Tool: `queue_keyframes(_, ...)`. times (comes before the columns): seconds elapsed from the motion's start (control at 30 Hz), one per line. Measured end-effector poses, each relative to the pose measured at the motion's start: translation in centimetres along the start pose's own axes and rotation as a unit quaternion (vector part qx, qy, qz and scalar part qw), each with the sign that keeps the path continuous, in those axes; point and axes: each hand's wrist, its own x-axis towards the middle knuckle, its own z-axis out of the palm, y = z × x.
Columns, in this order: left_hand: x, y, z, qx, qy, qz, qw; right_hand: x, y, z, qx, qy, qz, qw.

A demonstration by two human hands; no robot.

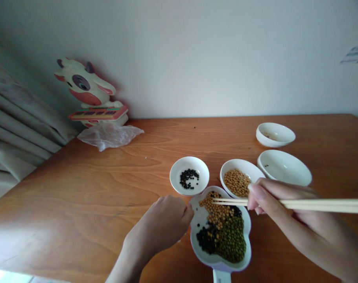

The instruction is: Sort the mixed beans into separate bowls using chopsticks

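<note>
My right hand (273, 196) grips a pair of pale wooden chopsticks (323, 205). Their tips touch the yellow soybeans (218, 212) in a white, lobed dish with a handle (196, 220). Green mung beans (232, 239) and black beans (207, 237) lie in the same dish. My left hand (164, 220) is closed at the dish's left rim, its fingers curled and partly hidden. Just behind the dish stand a small white bowl (177, 165) with some black beans and another white bowl (255, 173) holding soybeans.
At the right, two more white bowls stand on the wooden table (108, 188): a nearer bowl (288, 169) and a farther bowl (276, 131), each with a few small bits inside. A cow-shaped toy keyboard (93, 92) and a clear plastic bag (111, 135) sit back left, near a curtain (22, 129).
</note>
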Motion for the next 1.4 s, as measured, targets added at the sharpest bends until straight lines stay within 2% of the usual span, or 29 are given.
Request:
queue_keyframes(0.17, -0.1, 0.0, 0.3, 0.023, -0.007, 0.014, 1.0, -0.1, -0.1, 0.2, 0.001, 0.013, 0.0, 1.0)
queue_keyframes(0.37, -0.4, 0.5, 0.1, 0.026, -0.009, -0.001, 1.0, -1.4, 1.2, 0.5, 0.016, -0.017, 0.026, 0.999)
queue_keyframes(0.53, -0.7, 0.9, 0.0, 0.071, -0.021, -0.01, 0.997, -2.2, 2.2, -0.3, 0.062, 0.048, 0.079, 0.994)
queue_keyframes(0.6, -1.0, 0.9, -0.2, 0.066, -0.028, -0.026, 0.997, -2.0, 2.6, -0.5, 0.093, 0.049, 0.081, 0.991)
queue_keyframes(0.73, -1.8, 0.5, -0.8, -0.055, -0.018, -0.047, 0.997, -0.9, 3.4, 0.1, 0.213, -0.006, 0.044, 0.976)
queue_keyframes(0.83, -2.3, 0.3, -1.1, -0.171, -0.028, -0.076, 0.982, -0.4, 3.6, 1.0, 0.271, -0.039, 0.066, 0.959)
queue_keyframes(0.93, -2.3, 0.4, -1.1, -0.2, -0.037, -0.082, 0.976, -0.5, 3.3, 1.6, 0.26, -0.056, 0.082, 0.961)
queue_keyframes(1.1, -2.4, 0.8, -1.1, -0.197, -0.031, -0.046, 0.979, -1.0, 3.2, 1.8, 0.214, -0.065, 0.08, 0.971)
queue_keyframes(1.4, -2.2, 1.5, -1.6, -0.233, -0.038, -0.106, 0.966, -0.3, 2.3, 2.3, 0.162, -0.078, 0.038, 0.983)
